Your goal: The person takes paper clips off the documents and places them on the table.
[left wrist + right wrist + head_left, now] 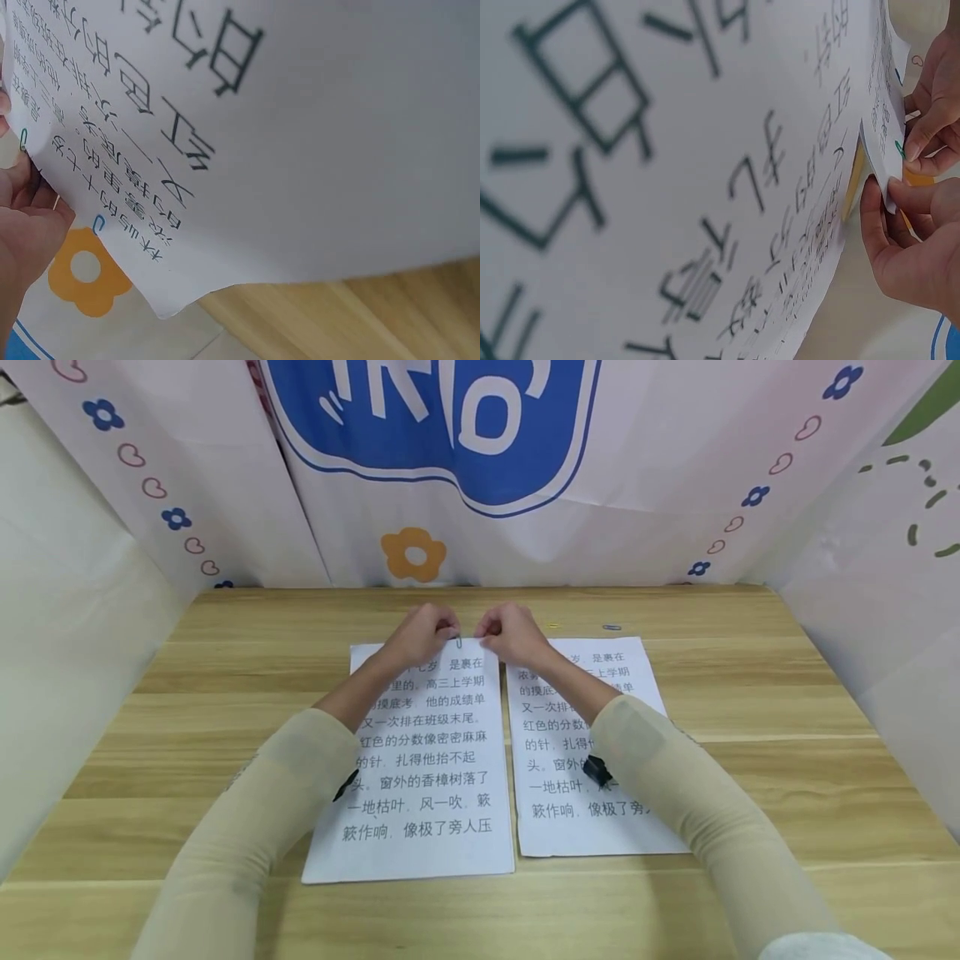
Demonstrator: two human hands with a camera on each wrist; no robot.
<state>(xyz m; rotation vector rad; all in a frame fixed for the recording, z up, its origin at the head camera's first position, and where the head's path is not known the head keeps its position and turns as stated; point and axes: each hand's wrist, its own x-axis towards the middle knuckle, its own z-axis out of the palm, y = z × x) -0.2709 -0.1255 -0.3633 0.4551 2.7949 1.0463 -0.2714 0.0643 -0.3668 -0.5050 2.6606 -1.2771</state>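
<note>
A stack of printed paper (420,760) lies on the left of the table, its top edge between the two hands. On that edge sits a green paper clip (900,150), which my left hand (427,633) pinches between thumb and fingers. My right hand (513,633) grips the stack's top right corner, thumb on one face and fingers on the other, as the right wrist view shows. A blue paper clip (98,223) is fixed on the same edge, nearer the top left corner; the left hand hides it in the head view.
A second printed stack (592,827) lies to the right, partly under the right forearm. Behind it lie a yellow paper clip (553,626) and a dark blue paper clip (612,627). A printed cloth backdrop (637,510) rises at the table's far edge.
</note>
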